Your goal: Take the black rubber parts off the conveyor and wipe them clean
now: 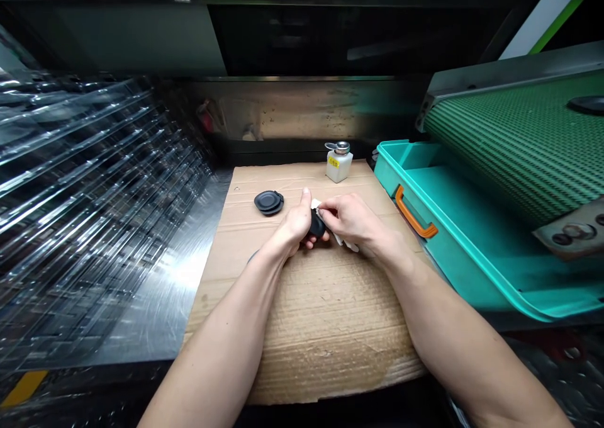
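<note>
Risk: the small, rounded black piece (318,225), above the middle of the brown cardboard sheet (325,327), could slip if pressed off-centre. Left hand (297,222) half-curled, grasping it; right hand (352,217) pinching soft white material (316,204) against it. Squarish white metal-topped bottle (338,167), near the sheet's far-right corner, might tip if knocked.

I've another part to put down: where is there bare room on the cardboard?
Bare cardboard lies between the forearms toward the near edge, with a smaller patch between the black dish-shaped pieces and the white bottle. It's crowded mid-sheet, where the left hand holds a black part and the right hand holds white material beside it.
</note>
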`<state>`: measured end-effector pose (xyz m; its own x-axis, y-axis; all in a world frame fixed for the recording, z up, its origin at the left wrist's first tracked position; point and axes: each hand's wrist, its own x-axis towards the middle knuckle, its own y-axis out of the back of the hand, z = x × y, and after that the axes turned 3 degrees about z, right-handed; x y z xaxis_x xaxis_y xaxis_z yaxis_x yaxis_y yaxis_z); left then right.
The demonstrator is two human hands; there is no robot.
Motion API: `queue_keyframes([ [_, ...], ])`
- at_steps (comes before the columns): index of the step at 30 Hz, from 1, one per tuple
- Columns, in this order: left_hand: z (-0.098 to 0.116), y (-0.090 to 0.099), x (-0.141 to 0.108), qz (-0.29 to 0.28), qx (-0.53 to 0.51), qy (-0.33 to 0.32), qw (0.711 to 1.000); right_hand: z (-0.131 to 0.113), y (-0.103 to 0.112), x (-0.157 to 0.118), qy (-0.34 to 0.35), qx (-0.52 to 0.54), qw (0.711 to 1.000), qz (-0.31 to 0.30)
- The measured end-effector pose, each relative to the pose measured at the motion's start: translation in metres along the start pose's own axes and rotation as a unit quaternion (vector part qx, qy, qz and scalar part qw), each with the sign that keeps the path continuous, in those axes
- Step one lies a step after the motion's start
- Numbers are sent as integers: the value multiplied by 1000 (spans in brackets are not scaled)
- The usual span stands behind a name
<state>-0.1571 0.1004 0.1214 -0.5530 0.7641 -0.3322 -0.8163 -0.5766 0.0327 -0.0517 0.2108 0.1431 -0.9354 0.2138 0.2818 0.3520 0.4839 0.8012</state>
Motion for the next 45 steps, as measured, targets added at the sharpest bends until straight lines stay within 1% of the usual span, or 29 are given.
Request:
queue_keyframes([
  [4, 0, 0, -2, 1, 45, 2, 999, 2, 2, 1, 15, -66, 998, 12],
  [9, -8, 2, 0, -16, 79, -14, 997, -4, 3, 2, 37, -98, 994, 6],
  [12, -10, 2, -2, -15, 99, -34, 994, -2, 3, 2, 30, -94, 995, -5],
  [16, -4, -2, -9, -11, 143, -45, 989, 4, 4, 1, 6, -124, 992, -21],
  [20, 1, -4, -12, -13, 152, -63, 986, 1, 8, 0, 14, -142, 990, -14],
  [23, -1, -4, -11, -28, 152, -77, 985, -3, 8, 0, 24, -150, 988, -7],
  [26, -2, -5, -10, -29, 159, -84, 983, -3, 8, 0, 17, -165, 986, -6],
  [31, 0, -6, -12, -15, 171, -72, 983, -2, 11, -1, -4, -135, 991, -19],
  [34, 1, -8, -14, -26, 182, -88, 979, -2, 11, -2, 3, -110, 994, -9],
  [37, 0, -10, -15, -24, 178, -94, 979, -1, 8, -2, -22, -81, 996, -24],
  [39, 1, -8, -13, -8, 129, -64, 990, -1, 9, -1, -30, -46, 998, -36],
  [41, 5, -1, -11, 3, 5, -3, 1000, 0, 12, 0, -35, -34, 999, -15],
  [42, 8, 5, -10, -6, -82, 34, 996, 1, 16, 0, -43, -47, 998, 9],
  [43, 11, 11, -8, -25, -175, 72, 982, 4, 19, -1, -59, -72, 995, 35],
  [45, 16, 25, -7, -84, -333, 136, 929, 13, 27, -2, -114, -138, 982, 60],
])
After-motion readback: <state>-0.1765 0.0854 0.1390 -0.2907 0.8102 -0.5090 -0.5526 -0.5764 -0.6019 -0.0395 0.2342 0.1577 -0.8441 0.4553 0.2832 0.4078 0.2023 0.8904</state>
